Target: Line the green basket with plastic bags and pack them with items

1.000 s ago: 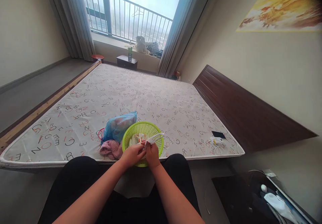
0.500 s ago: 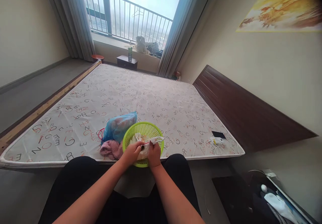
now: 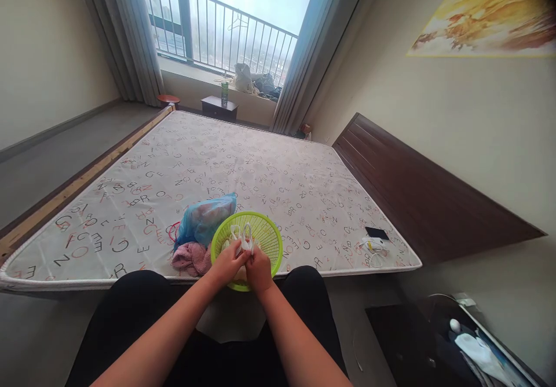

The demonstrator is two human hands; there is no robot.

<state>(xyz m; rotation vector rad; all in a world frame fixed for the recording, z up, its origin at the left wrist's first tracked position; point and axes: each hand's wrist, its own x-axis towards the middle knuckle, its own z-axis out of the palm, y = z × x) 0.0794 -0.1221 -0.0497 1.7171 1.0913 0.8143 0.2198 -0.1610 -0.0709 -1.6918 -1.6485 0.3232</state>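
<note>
Both my hands are together over a lime-green plastic basket [image 3: 272, 236] at the near edge of the mattress. My left hand [image 3: 231, 260] is closed on the white plastic bag [image 3: 247, 242], pinching it near its handles. Right beside it, my right hand [image 3: 259, 268] grips the same bag, fingers curled and touching the left. Two handle loops stick up above my fingers. The lower part of the bag sits inside the basket, mostly hidden by my hands. Left of the basket lie a filled blue plastic bag [image 3: 204, 218] and a crumpled pink towel [image 3: 191, 258].
The letter-printed mattress [image 3: 243, 149] stretches toward the window. A black phone [image 3: 377, 233] and a white cable [image 3: 377, 254] lie at its right edge. A dark headboard [image 3: 425, 196] runs along the right wall. A small nightstand [image 3: 219, 109] stands beyond the mattress.
My hands have come closer together. The bag's handles, earlier drawn out sideways to the right, now stand up as two loops between my hands.
</note>
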